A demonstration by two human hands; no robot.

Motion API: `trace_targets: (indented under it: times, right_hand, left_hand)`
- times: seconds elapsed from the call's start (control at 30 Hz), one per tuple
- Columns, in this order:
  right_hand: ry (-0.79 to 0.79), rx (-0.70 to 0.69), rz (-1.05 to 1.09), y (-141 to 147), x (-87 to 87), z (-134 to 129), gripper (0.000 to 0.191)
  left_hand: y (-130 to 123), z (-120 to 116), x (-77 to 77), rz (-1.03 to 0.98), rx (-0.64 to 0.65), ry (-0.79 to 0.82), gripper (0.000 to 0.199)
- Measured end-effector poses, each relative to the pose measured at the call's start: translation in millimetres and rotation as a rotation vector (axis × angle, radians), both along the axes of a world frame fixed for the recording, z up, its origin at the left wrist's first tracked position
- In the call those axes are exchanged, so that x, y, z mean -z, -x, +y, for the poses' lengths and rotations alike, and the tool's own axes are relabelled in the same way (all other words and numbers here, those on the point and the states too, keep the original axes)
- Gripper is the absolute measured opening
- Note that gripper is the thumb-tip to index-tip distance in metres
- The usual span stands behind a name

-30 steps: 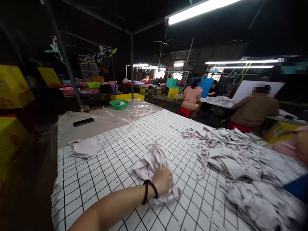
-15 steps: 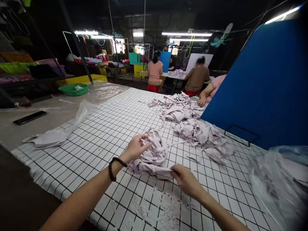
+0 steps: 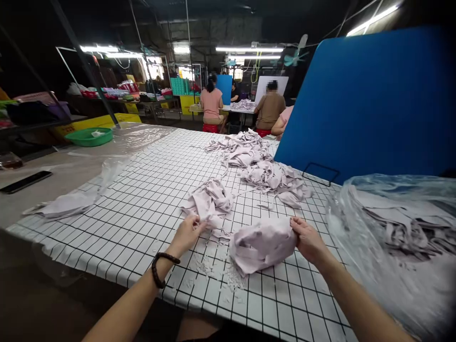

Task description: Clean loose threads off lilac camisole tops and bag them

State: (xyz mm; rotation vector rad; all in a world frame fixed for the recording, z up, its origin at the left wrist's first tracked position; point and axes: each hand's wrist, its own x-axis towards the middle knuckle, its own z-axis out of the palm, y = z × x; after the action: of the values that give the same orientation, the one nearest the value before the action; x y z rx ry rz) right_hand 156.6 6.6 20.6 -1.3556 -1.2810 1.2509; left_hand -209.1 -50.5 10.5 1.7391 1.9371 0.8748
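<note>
My right hand (image 3: 310, 241) pinches the upper right corner of a pale lilac cloth piece (image 3: 263, 244), which hangs loosely folded above the table's near part. My left hand (image 3: 185, 234) is closed, thumb against fingers, on the lower edge of a small heap of the same lilac cloth (image 3: 210, 199). What kind of garment the cloth belongs to I cannot tell. Tiny pale scraps (image 3: 231, 278) lie between the two hands. Beyond them, larger lilac cloth heaps (image 3: 270, 178) spread over the white table cover with black grid lines (image 3: 149, 190).
A clear plastic bag of cloth (image 3: 351, 237) stands at the right, before a tall blue board (image 3: 370, 104) on a black wire foot. Leftward lie a cloth piece (image 3: 67, 204), a phone (image 3: 26, 182) and a green basin (image 3: 89, 137). Several people sit farther back.
My right hand has drawn a cloth piece rightward, away from the small heap. My left hand has come down and closed at the heap's near edge. The view has turned right.
</note>
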Motion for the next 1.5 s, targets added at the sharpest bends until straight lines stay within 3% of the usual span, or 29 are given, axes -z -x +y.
trace_targets:
  times: [0.07,0.13,0.3,0.37,0.43,0.53,0.63,0.73,0.83,1.0,1.13,1.23,1.4,1.5]
  right_hand:
    - [0.027,0.007,0.066,-3.2,4.4,-8.1,0.031]
    - [0.033,-0.019,0.100,-0.8,3.1,-15.6,0.033]
    - [-0.030,-0.130,0.124,9.6,-12.4,-27.3,0.032]
    - [-0.070,-0.158,0.114,9.5,-18.2,-30.6,0.032]
    - [-0.097,-0.184,0.036,6.6,-21.4,-34.4,0.033]
    - [-0.132,-0.210,-0.243,1.7,-19.0,-39.7,0.038]
    - [-0.229,-0.124,-0.636,0.5,-9.7,-38.9,0.035]
    - [-0.332,0.056,-0.897,-0.9,-2.0,-28.7,0.036]
    - [-0.203,0.113,-0.913,-10.8,-1.3,-15.1,0.041]
    - [0.214,-0.099,-0.521,-37.4,-10.3,1.0,0.022]
    - [0.225,-0.114,-0.371,-52.4,-36.7,13.8,0.016]
    - [0.201,-0.108,-0.345,-62.7,-74.5,25.7,0.016]
    - [0.144,-0.243,-0.364,-71.3,-145.9,34.1,0.016]
    - [0.069,-0.278,-0.197,-65.1,-171.2,30.3,0.021]
  left_hand:
    - [-11.5,-9.6,-5.1,0.062,-0.133,-0.107,0.032]
    - [-35.0,-17.5,-12.1,0.069,-0.078,-0.177,0.038]
    - [-106.8,-13.5,-18.2,-0.155,0.547,0.039,0.063]
    - [-125.3,-0.8,-11.6,-0.260,0.631,0.145,0.048]
    - [-134.8,13.7,-4.4,-0.320,0.546,0.172,0.027]
    - [-135.7,30.0,-2.8,-0.345,0.343,0.066,0.014]
    - [-128.7,37.0,-17.1,-0.320,0.230,-0.051,0.009]
    - [-119.4,40.1,-39.7,-0.260,0.105,-0.196,0.006]
    - [-107.3,45.0,-61.1,-0.182,-0.049,-0.256,0.004]
    - [-85.1,58.3,-84.4,-0.147,-0.186,-0.143,0.008]
    - [-73.2,68.8,-100.1,-0.185,-0.177,-0.032,0.011]
    - [-67.6,73.8,-118.5,-0.265,-0.143,0.058,0.015]
    - [-64.0,68.8,-158.8,-0.433,-0.051,0.119,0.015]
    - [-66.3,62.0,-177.7,-0.490,-0.011,0.111,0.013]
